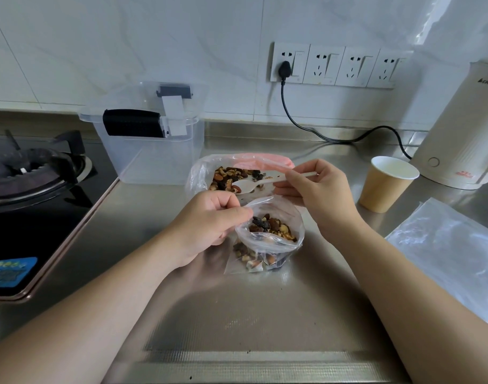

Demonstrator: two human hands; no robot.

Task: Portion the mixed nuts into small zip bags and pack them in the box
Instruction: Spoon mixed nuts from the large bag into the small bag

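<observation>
- The small bag (267, 239), part filled with nuts, is stood on the counter (237, 328); its rim is pinched open by the left hand (209, 223).
- Just beyond, the spoon (265, 182) is gripped by its handle in the right hand (312, 189), its bowl lying over the big nut bag (226, 173).
- The scoop is best kept level and modest, and the rim held wide and steady, so that nothing is spilled.
- Farther left, the clear box (148, 139) is seen open, apparently empty.
- Counted: one small bag in use, one big bag, one spoon, one box, one paper cup (386, 187), one kettle (458, 134); the spare bags (453, 256) at right cannot be counted.
</observation>
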